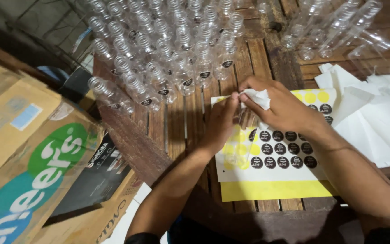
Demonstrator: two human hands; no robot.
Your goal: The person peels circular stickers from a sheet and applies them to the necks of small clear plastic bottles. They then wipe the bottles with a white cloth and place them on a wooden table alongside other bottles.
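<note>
My left hand grips a clear plastic bottle that lies tilted over a sticker sheet. My right hand pinches a crumpled white tissue against the bottle's upper part. The sticker sheet is yellow-backed with rows of round black labels and several empty yellow circles. Both hands meet near the middle of the wooden table.
Several upright clear bottles with black labels crowd the table's far left. More clear bottles lie at the far right. White paper sheets sit to the right. Cardboard boxes stand on the floor at the left.
</note>
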